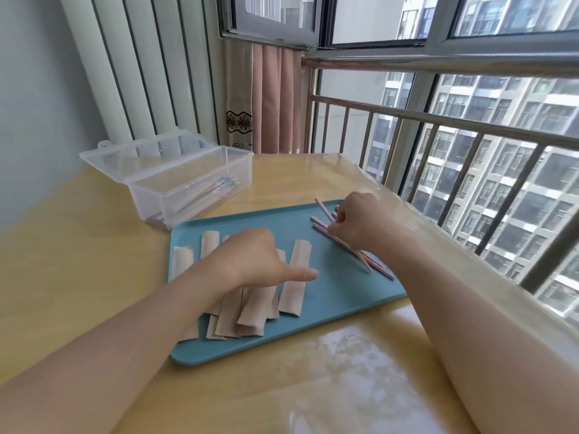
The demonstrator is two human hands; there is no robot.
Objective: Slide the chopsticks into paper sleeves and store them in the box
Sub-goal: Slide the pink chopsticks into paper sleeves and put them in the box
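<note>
Several beige paper sleeves [296, 277] lie side by side on the left half of a teal tray [341, 296]. My left hand [253, 258] rests on top of them, thumb stretched out to the right; its fingers are hidden. Pink chopsticks [326, 231] lie crossed on the tray's right half. My right hand [360, 222] is over them with fingers curled, pinching one or more of the sticks. A clear plastic box [191, 186] with its lid open stands behind the tray's left corner and holds some sleeved chopsticks.
The tray sits on a light wooden table [94, 277] with a glossy cover. A metal railing [470, 145] and windows run along the table's right side. A radiator and a pink curtain stand behind the table.
</note>
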